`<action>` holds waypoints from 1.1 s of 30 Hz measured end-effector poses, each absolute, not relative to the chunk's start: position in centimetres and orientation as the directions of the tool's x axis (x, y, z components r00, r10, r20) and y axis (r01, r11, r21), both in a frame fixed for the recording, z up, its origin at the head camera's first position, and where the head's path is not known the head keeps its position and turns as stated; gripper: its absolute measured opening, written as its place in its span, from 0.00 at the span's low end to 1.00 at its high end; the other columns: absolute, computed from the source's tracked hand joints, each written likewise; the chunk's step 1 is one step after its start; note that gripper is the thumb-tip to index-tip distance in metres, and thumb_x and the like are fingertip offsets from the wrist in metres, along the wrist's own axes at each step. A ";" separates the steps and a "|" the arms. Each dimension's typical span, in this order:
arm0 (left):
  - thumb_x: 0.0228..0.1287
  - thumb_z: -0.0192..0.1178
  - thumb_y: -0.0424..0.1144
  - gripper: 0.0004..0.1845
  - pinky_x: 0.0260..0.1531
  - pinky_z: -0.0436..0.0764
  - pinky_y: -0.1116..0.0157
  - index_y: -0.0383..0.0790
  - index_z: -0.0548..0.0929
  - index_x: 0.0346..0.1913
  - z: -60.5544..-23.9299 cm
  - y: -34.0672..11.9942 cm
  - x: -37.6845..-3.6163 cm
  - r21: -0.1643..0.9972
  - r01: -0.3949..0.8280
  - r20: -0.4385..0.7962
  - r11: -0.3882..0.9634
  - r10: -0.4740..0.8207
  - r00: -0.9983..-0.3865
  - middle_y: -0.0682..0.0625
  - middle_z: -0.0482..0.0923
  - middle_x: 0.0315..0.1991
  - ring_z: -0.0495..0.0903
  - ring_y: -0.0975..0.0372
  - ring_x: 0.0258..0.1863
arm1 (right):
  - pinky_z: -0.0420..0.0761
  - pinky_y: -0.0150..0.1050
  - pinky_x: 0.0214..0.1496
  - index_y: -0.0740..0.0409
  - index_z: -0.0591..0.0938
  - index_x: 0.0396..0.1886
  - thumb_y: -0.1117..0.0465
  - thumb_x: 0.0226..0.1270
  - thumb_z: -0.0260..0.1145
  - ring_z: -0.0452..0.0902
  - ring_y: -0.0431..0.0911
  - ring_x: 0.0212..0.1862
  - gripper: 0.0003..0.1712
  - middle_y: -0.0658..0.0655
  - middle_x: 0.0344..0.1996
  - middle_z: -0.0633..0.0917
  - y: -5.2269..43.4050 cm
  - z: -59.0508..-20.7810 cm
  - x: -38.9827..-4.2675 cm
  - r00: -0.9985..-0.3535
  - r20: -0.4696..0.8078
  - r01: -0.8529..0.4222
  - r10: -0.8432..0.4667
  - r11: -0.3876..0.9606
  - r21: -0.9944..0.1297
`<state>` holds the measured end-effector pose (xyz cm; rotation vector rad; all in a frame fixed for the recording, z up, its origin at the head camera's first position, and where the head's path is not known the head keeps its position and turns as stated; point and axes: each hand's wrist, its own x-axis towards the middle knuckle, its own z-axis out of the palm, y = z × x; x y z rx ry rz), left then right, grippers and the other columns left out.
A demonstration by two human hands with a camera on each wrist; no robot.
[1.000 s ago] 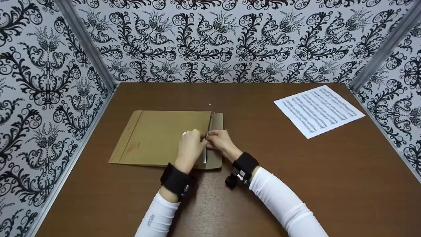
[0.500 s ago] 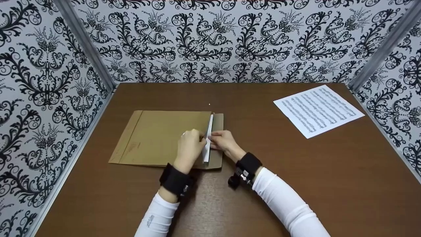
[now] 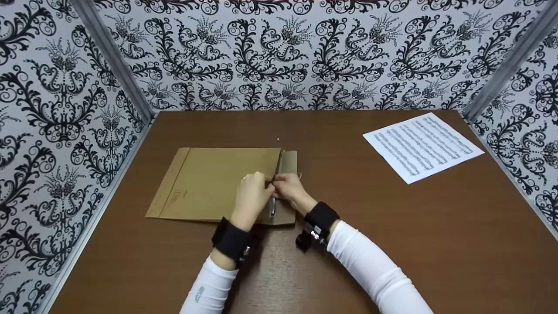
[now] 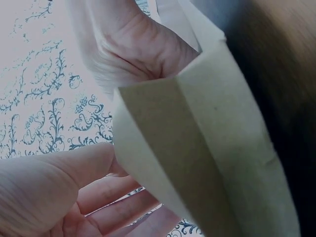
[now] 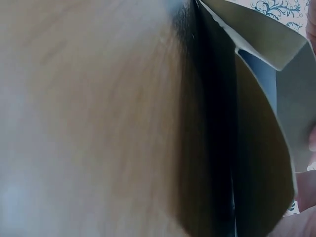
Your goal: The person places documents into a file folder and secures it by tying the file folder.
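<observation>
Envelope: a large brown envelope (image 3: 218, 183) is laid flat on the brown tabletop (image 3: 392, 226), left of centre, with its opening end turned to the right.
Flap: the envelope's flap (image 3: 289, 163) is seen at the right-hand end, beside the mouth; in the left wrist view it is shown raised and creased (image 4: 197, 143).
White strip: a thin sliver of white (image 3: 272, 206) is glimpsed at the envelope's mouth, just below the hands; what it is cannot be made out.
Left hand: the left hand (image 3: 252, 197) is set on the envelope at its mouth, with the grip curled round the edge of the paper there; fingers (image 4: 113, 197) are shown beneath the flap in the wrist view.
Right hand: the right hand (image 3: 290, 188) is placed at the flap, touching the left hand, with the grip pinched on the flap.
Wrists: black bands (image 3: 233, 240) are worn on both wrists, over white sleeves (image 3: 370, 270).
Printed sheet: a white printed sheet (image 3: 422, 146) is seen at the far right of the tabletop, set at an angle and well apart from the envelope.
Surroundings: the tabletop is enclosed on three sides by walls (image 3: 305, 52) papered in a black-and-white scroll pattern.
</observation>
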<state>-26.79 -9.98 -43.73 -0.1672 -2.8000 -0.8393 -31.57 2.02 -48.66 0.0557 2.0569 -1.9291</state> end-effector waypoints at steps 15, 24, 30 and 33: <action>0.59 0.65 0.30 0.06 0.40 0.84 0.47 0.37 0.92 0.34 -43.7 -10.1 -26.6 0.530 0.175 0.244 0.830 0.049 -0.969 0.39 0.91 0.37 0.88 0.43 0.41 | 0.77 0.24 0.24 0.77 0.81 0.48 0.76 0.69 0.50 0.73 0.35 0.21 0.16 0.50 0.23 0.77 1.5 -48.7 -31.7 -0.950 -0.244 0.228 -0.196 0.097 -0.969; 0.61 0.64 0.31 0.06 0.40 0.85 0.48 0.37 0.92 0.35 -43.5 -10.2 -26.7 0.530 0.169 0.228 0.831 0.053 -0.972 0.40 0.91 0.37 0.88 0.44 0.41 | 0.77 0.24 0.22 0.76 0.81 0.51 0.76 0.68 0.49 0.73 0.35 0.20 0.18 0.49 0.21 0.77 1.5 -48.7 -31.9 -0.944 -0.255 0.236 -0.209 0.109 -0.965; 0.62 0.64 0.31 0.07 0.37 0.85 0.49 0.37 0.92 0.36 -43.4 -10.3 -26.7 0.551 0.169 0.228 0.818 0.047 -0.973 0.41 0.91 0.38 0.89 0.45 0.39 | 0.78 0.25 0.24 0.74 0.79 0.57 0.73 0.74 0.48 0.73 0.36 0.22 0.19 0.48 0.21 0.77 1.7 -48.6 -31.9 -0.930 -0.277 0.255 -0.241 0.119 -0.960; 0.62 0.64 0.31 0.08 0.36 0.86 0.48 0.37 0.92 0.39 -43.5 -10.3 -26.7 0.556 0.161 0.221 0.816 0.042 -0.974 0.40 0.91 0.40 0.89 0.44 0.39 | 0.80 0.26 0.25 0.73 0.78 0.60 0.71 0.77 0.47 0.74 0.35 0.23 0.20 0.48 0.22 0.78 1.9 -48.5 -31.8 -0.920 -0.292 0.269 -0.260 0.121 -0.955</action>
